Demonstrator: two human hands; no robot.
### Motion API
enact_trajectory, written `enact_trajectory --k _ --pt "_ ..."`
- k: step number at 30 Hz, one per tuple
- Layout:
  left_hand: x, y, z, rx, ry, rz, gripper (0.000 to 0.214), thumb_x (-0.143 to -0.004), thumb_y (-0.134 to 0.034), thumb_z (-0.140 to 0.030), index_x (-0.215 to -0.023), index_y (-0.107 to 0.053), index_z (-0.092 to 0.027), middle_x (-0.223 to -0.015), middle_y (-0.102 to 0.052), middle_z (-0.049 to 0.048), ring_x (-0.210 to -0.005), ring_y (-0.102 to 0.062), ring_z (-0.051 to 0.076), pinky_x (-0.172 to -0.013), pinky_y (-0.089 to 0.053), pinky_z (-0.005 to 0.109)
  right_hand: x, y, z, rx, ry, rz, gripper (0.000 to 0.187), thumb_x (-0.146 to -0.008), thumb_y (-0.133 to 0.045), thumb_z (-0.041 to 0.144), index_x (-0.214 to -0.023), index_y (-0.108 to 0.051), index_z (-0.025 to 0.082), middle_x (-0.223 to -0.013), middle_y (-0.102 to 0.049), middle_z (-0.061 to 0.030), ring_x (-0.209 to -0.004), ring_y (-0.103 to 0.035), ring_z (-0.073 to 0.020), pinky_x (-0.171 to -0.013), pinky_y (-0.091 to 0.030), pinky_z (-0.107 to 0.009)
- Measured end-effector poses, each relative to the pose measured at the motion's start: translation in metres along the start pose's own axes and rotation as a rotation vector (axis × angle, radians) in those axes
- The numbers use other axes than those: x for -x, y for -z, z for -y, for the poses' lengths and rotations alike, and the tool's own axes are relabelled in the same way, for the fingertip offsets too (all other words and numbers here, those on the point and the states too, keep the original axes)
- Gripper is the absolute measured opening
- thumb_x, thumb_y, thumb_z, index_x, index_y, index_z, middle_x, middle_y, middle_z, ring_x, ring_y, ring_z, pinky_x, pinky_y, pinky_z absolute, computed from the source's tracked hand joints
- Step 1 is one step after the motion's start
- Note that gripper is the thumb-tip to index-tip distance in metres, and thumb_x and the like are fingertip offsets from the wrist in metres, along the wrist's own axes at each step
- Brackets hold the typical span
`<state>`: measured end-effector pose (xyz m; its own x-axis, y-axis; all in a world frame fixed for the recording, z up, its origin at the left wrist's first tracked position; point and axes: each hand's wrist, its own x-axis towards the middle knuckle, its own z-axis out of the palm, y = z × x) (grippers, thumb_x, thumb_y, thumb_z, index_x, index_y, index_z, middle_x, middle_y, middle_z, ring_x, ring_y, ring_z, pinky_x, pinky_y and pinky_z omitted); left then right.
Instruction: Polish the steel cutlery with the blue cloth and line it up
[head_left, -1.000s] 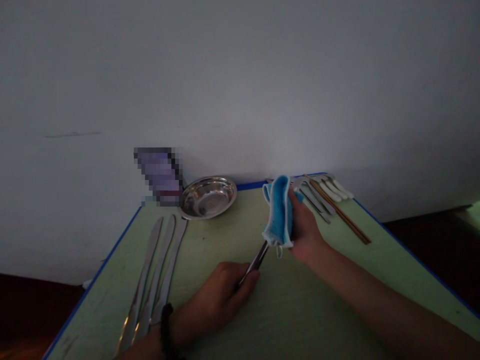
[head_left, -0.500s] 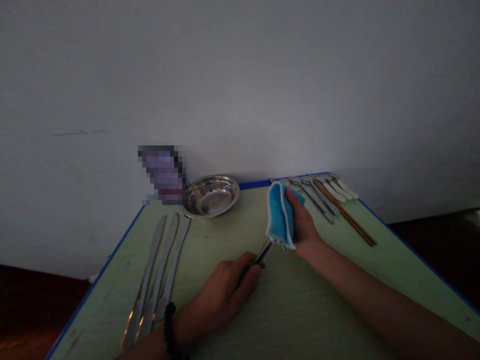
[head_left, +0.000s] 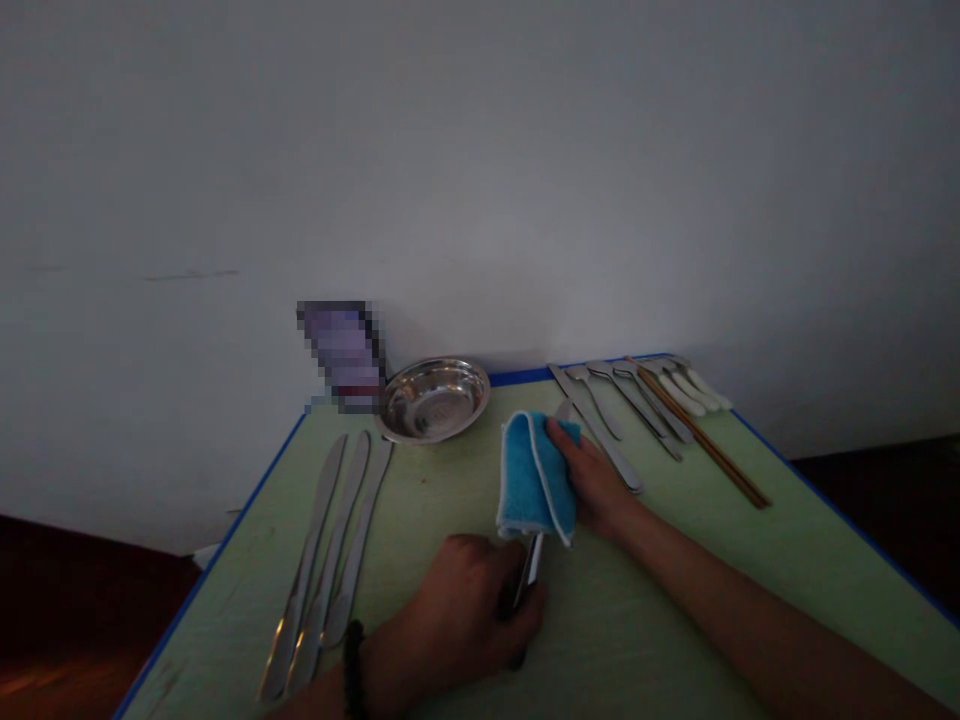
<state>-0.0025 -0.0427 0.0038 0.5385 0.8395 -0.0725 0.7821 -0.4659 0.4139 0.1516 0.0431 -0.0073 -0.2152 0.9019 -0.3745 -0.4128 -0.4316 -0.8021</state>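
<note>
My left hand [head_left: 480, 595] is closed around the handle of a table knife [head_left: 535, 560]. Folded over the knife's blade is a blue cloth with white edging [head_left: 529, 475], gripped by my right hand [head_left: 592, 475]. The blade's tip shows just past the cloth's far side, while its middle is hidden inside the folds. To the left of my left hand, several table knives [head_left: 307, 560] lie side by side. Beyond the cloth, to its right, rest another knife [head_left: 600, 430] and a few spoons [head_left: 600, 400].
A shallow steel bowl [head_left: 435, 400] stands at the back near the wall, beside a blurred upright phone-like object [head_left: 345, 350]. Wooden chopsticks [head_left: 709, 440] and white-handled forks [head_left: 694, 385] lie at the far right. The pale green table [head_left: 637, 620] has blue edges.
The right hand and cloth have come nearer to me along the blade, uncovering its tip. The knife on the table behind now shows more fully. The view has shifted slightly.
</note>
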Motion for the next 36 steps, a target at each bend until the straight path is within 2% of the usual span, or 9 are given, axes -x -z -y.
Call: enact_trajectory --k 4,7,10,14,20,22,26,32,36 --pt "-0.001 -0.001 0.001 0.029 0.025 -0.020 0.016 -0.083 -0.046 -0.023 -0.070 -0.053 -0.018 -0.058 -0.059 -0.0007 -0.050 -0.052 0.013 -0.052 -0.035 0.024 -0.003 0.003 -0.003 -0.012 0.032 0.060 0.031 -0.070 -0.066 0.050 -0.081 -0.063 0.021 -0.065 -0.066 0.0008 -0.076 -0.065 -0.0189 -0.074 -0.049 -0.033" --pt "-0.003 0.000 0.005 0.196 0.050 -0.026 0.021 -0.087 -0.039 -0.022 -0.074 -0.054 -0.018 -0.061 -0.061 -0.0001 -0.052 -0.054 0.013 -0.053 -0.038 0.023 -0.005 0.005 -0.003 -0.049 0.037 0.105 0.030 -0.070 -0.067 0.049 -0.079 -0.063 0.021 -0.064 -0.066 0.0015 -0.073 -0.065 -0.0175 -0.075 -0.049 -0.033" --pt "-0.002 0.003 0.007 0.390 0.063 -0.081 0.027 -0.092 -0.033 -0.026 -0.078 -0.055 -0.019 -0.070 -0.063 0.0011 -0.063 -0.058 0.014 -0.063 -0.044 0.023 -0.007 0.006 -0.002 -0.081 0.063 0.172 0.030 -0.067 -0.070 0.046 -0.080 -0.064 0.019 -0.071 -0.068 0.0003 -0.072 -0.065 -0.0168 -0.077 -0.049 -0.034" --pt "-0.002 0.007 0.008 0.573 0.163 -0.150 0.021 -0.090 -0.039 -0.033 -0.083 -0.054 -0.021 -0.082 -0.063 0.0017 -0.077 -0.058 0.016 -0.078 -0.044 0.026 -0.009 0.010 0.001 -0.141 0.056 0.265 0.029 -0.065 -0.074 0.037 -0.084 -0.066 0.018 -0.074 -0.069 0.0002 -0.073 -0.064 -0.0156 -0.079 -0.048 -0.033" --pt "-0.014 0.017 0.014 1.003 0.365 -0.250 0.039 -0.088 -0.030 -0.041 -0.058 -0.043 -0.020 -0.049 -0.038 -0.0048 -0.046 -0.036 0.012 -0.050 -0.036 0.023 -0.009 0.014 0.002 -0.278 0.026 0.397 0.027 -0.060 -0.077 0.038 -0.078 -0.064 0.022 -0.072 -0.067 0.0037 -0.076 -0.063 -0.0150 -0.085 -0.045 -0.034" --pt "-0.016 0.018 0.015 1.035 0.364 -0.273 0.036 -0.085 -0.039 -0.042 -0.057 -0.045 -0.019 -0.048 -0.037 -0.0054 -0.045 -0.034 0.010 -0.048 -0.033 0.022 -0.009 0.014 0.003 -0.289 0.020 0.419 0.032 -0.057 -0.078 0.041 -0.079 -0.064 0.022 -0.072 -0.067 0.0038 -0.079 -0.063 -0.0158 -0.087 -0.044 -0.035" --pt "-0.014 0.011 0.018 1.049 0.371 -0.355 0.027 -0.078 -0.052 -0.044 -0.072 -0.053 -0.018 -0.060 -0.049 -0.0031 -0.052 -0.042 0.011 -0.049 -0.035 0.022 -0.008 0.014 0.002 -0.270 -0.001 0.463 0.036 -0.058 -0.077 0.044 -0.083 -0.063 0.021 -0.075 -0.067 0.0022 -0.082 -0.063 -0.0170 -0.088 -0.043 -0.035" --pt "-0.013 0.008 0.019 0.842 0.341 -0.389 0.030 -0.080 -0.053 -0.042 -0.061 -0.051 -0.020 -0.051 -0.047 -0.0041 -0.048 -0.042 0.012 -0.049 -0.039 0.021 -0.011 0.014 -0.002 -0.255 0.041 0.462 0.030 -0.068 -0.071 0.042 -0.088 -0.063 0.022 -0.083 -0.069 0.0003 -0.091 -0.062 -0.0176 -0.091 -0.043 -0.036" --pt "-0.013 0.010 0.016 0.698 0.290 -0.356 0.022 -0.083 -0.050 -0.037 -0.074 -0.060 -0.019 -0.064 -0.062 0.0010 -0.061 -0.056 0.017 -0.062 -0.048 0.025 -0.011 0.011 -0.003 -0.234 0.053 0.420 0.030 -0.069 -0.069 0.044 -0.088 -0.063 0.021 -0.086 -0.069 -0.0011 -0.096 -0.062 -0.0183 -0.092 -0.043 -0.036"
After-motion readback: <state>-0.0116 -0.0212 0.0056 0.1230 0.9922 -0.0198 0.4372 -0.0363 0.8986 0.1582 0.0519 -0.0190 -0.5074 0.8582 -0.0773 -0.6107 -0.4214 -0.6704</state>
